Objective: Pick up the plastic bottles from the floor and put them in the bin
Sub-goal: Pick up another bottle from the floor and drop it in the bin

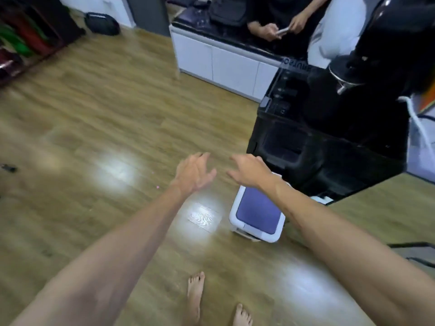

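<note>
Lettering shows in white along the top edge of the black machine (329, 128) at the right, mirrored or upside down and too smeared to read for certain; it may end in "UTSO". Nothing else in view carries legible writing.

The bin (257, 214) stands on the wooden floor (94, 114), just in front of the black machine and close to its lower corner. It is a small, squarish white bin with rounded corners and a flat bluish-purple lid panel set inside the white rim; the lid looks closed. No plastic bottle can be made out on the floor from this angle, though motion blur softens the whole picture.

Both bare arms reach forward over the floor. The left hand (194, 171) hangs in the air with its fingers spread and loosely bent, grasping nothing. The right hand (248, 170) is above the far edge of the bin, fingers likewise relaxed and empty. The two hands are near each other but apart.

Two bare feet (195, 297) stand at the bottom of the view, near the bin. A white cabinet (219, 64) with a dark top sits beyond, and another person's hands (270, 30) hold a small object over it. A dark bag (102, 23) lies on the floor at the upper left, next to a dark shelf (30, 36) holding red and green items. A small dark object (8, 168) lies at the left edge.
</note>
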